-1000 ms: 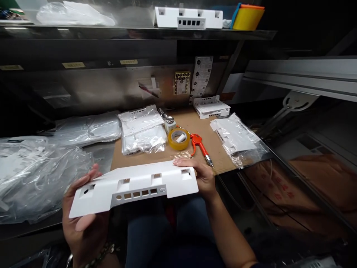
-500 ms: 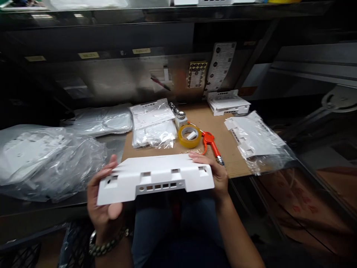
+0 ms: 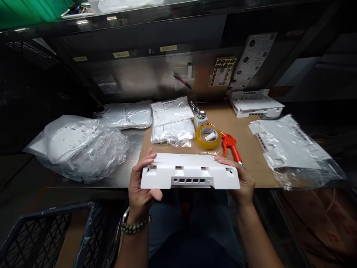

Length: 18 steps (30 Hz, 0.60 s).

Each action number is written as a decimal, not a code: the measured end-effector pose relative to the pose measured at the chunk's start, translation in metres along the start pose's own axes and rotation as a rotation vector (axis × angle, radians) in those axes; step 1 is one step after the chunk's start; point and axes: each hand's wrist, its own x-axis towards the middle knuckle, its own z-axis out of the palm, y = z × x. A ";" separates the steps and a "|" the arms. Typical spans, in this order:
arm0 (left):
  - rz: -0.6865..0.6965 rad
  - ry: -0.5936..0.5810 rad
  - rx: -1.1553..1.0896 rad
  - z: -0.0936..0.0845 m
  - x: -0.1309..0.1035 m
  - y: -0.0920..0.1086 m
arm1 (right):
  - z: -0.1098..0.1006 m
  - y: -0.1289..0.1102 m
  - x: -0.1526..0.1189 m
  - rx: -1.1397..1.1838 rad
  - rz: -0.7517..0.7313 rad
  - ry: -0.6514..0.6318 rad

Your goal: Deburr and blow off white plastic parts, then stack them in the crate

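Between my two hands is a white plastic router housing (image 3: 192, 171), raised over the front edge of the bench. Its long side with a row of port cutouts faces me. My left hand (image 3: 143, 182) grips the left end, fingertips on top and thumb low at the front. At the right end my right hand (image 3: 241, 182) is closed on it, with fingers over the top edge and the rest of the hand partly hidden behind. Just beyond the housing lie a roll of yellow tape (image 3: 198, 140) and an orange air blow gun (image 3: 232, 147).
Bagged white parts (image 3: 75, 141) lie at left, with more wrapped panels (image 3: 173, 115) behind. Further bagged parts (image 3: 284, 143) and stacked housings (image 3: 256, 104) occupy the right. A pump bottle (image 3: 200, 121) stands near the tape. A crate (image 3: 89, 230) is below left.
My view has swung left, so the bench appears shifted right. The housing has gone from tilted to nearly level, still held in both hands.
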 end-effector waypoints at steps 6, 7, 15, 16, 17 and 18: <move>-0.217 0.197 -0.331 0.010 0.001 0.007 | -0.006 -0.001 -0.002 -0.016 -0.188 -0.011; -0.346 0.231 -0.444 0.009 0.003 0.008 | -0.009 0.001 -0.003 -0.040 -0.242 -0.025; -1.142 -0.097 -1.014 -0.017 0.008 -0.003 | -0.023 0.000 0.010 -0.104 -0.520 -0.239; -1.148 -0.161 -1.068 -0.020 0.005 -0.004 | -0.021 -0.001 0.017 -0.111 -0.532 -0.294; -1.129 -0.202 -1.115 -0.024 0.002 -0.005 | -0.020 -0.002 0.027 -0.139 -0.539 -0.367; -1.099 -0.222 -1.147 -0.029 -0.001 -0.006 | -0.018 0.000 0.039 -0.188 -0.540 -0.442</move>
